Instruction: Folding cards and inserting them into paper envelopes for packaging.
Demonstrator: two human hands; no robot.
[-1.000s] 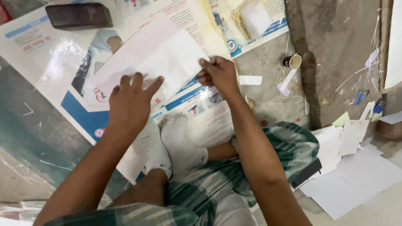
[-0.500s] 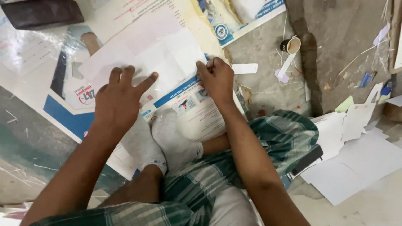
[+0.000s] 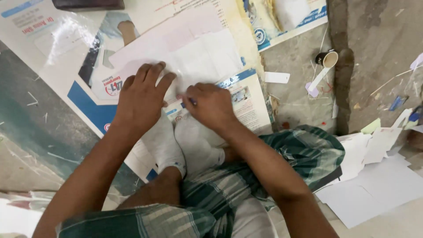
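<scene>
- Head view: your left hand lies flat, fingers spread, on the white paper sheet, pinning it so it won't slide on the glossy poster.
- Your right hand is curled, grip pinched on a small dark tool at the sheet's near edge; kind unclear.
- The sheet lies on the poster on the floor, just beyond your socked feet.
- Right of the sheet: a small cup, well apart. Nearer you, loose white offcuts.
</scene>
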